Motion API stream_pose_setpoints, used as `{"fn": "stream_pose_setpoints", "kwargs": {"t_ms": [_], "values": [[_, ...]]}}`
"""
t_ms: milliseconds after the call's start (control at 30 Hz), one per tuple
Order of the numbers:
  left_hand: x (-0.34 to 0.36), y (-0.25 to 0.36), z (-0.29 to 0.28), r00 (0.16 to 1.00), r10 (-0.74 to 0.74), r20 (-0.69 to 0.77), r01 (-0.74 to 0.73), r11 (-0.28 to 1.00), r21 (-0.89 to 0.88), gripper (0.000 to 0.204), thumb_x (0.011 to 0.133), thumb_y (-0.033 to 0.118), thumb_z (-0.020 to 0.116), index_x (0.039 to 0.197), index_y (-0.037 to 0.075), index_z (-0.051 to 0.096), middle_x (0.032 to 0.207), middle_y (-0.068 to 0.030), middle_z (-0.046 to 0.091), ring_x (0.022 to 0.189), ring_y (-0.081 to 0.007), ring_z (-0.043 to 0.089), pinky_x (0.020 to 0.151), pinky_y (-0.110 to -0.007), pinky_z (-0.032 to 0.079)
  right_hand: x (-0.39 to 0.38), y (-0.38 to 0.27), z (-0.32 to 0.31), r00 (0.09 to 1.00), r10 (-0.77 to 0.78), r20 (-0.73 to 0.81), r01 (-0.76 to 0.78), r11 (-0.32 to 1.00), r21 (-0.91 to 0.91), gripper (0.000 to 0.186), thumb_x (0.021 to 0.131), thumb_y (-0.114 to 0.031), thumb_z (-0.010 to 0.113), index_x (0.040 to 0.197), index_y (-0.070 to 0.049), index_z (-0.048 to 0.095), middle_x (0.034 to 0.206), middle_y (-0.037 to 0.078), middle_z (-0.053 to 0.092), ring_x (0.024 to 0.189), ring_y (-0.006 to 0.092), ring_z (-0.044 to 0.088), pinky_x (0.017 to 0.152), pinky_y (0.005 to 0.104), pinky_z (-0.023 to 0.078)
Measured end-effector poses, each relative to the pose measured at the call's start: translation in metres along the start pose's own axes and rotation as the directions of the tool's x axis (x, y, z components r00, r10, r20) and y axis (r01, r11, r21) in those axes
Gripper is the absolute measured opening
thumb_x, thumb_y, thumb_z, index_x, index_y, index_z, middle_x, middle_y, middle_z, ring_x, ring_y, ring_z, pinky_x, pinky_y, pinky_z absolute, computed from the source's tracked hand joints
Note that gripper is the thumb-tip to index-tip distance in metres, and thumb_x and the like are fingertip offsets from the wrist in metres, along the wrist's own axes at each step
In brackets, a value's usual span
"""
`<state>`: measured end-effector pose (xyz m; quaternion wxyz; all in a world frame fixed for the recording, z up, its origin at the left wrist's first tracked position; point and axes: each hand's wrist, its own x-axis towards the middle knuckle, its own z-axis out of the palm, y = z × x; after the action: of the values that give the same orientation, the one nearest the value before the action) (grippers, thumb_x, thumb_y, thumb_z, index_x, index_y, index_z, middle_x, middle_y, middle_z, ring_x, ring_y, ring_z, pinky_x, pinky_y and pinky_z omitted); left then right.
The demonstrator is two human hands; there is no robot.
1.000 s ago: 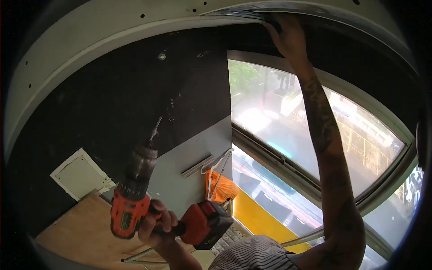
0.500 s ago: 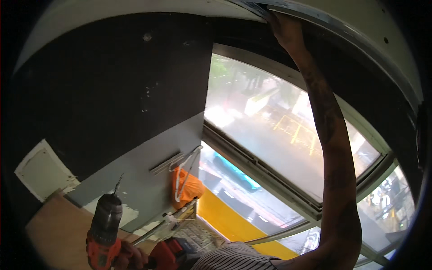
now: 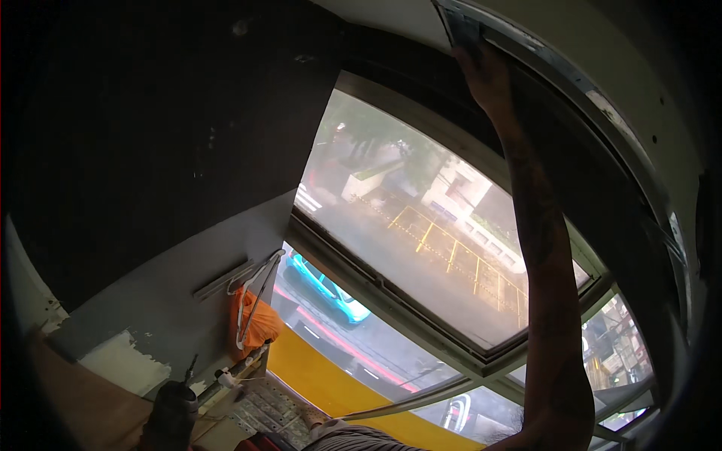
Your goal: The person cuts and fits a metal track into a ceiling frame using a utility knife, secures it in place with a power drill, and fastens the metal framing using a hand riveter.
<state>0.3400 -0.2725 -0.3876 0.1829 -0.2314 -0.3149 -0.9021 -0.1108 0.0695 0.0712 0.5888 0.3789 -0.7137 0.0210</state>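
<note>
My right arm is stretched up, and my right hand (image 3: pixel 489 79) grips the edge of a metal channel (image 3: pixel 465 28) along the ceiling; its fingertips are partly hidden in shadow. A cordless drill (image 3: pixel 171 415) points upward at the lower left, its thin bit (image 3: pixel 192 367) clear of the wall. The lower frame edge cuts off the drill's handle and my left hand on it. Part of a red and black object (image 3: pixel 259 443) shows beside the drill at the bottom edge.
Large framed windows (image 3: pixel 421 203) overlook a street. An orange bag (image 3: pixel 256 323) and a white hanger (image 3: pixel 263 289) hang on the grey wall (image 3: pixel 188 255). Below is a perforated metal surface (image 3: pixel 274 410). The light ceiling panel (image 3: pixel 639 90) curves along the upper right.
The view has shifted, moving the window and bag left in the picture. The drill sits lower, and my left hand has dropped out of sight. My right hand stays at the channel.
</note>
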Motion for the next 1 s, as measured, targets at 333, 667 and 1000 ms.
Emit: {"fn": "stream_pose_setpoints", "kwargs": {"t_ms": [333,667,1000], "values": [[0.002,-0.007,0.001,0.934,0.000,-0.358,0.044,0.992,0.114,0.041,0.082,0.007,0.061,0.120,-0.001,0.049,0.104,-0.0199,0.059,0.056,-0.0187,0.053,0.055,-0.037,0.049,0.000,-0.030,0.036,0.903,0.234,-0.359,-0.126,0.946,0.300,0.029,0.090,-0.028,0.063,0.097,0.000,0.069,0.087,0.012,0.070,0.084,0.0144,0.064,0.078,0.0290,0.048],[-0.022,-0.011,0.018,0.964,0.178,-0.197,-0.146,0.975,0.169,0.036,0.090,0.014,0.061,0.123,0.004,0.050,0.120,-0.0182,0.054,0.068,-0.0222,0.055,0.058,-0.039,0.047,0.008,-0.029,0.053,0.737,0.097,-0.669,0.112,0.958,0.262,0.018,0.087,-0.015,0.066,0.094,0.001,0.068,0.084,0.013,0.070,0.077,0.0164,0.067,0.072,0.0282,0.050],[-0.039,-0.021,0.029,0.979,0.184,-0.090,-0.146,0.935,0.323,0.035,0.091,0.014,0.059,0.124,0.007,0.049,0.128,-0.0156,0.049,0.077,-0.0219,0.057,0.069,-0.039,0.047,0.007,-0.028,0.048,0.840,0.237,-0.488,-0.087,0.946,0.311,0.026,0.084,-0.023,0.061,0.098,-0.001,0.064,0.101,0.023,0.063,0.093,0.0379,0.062,0.077,0.0438,0.049]]}}
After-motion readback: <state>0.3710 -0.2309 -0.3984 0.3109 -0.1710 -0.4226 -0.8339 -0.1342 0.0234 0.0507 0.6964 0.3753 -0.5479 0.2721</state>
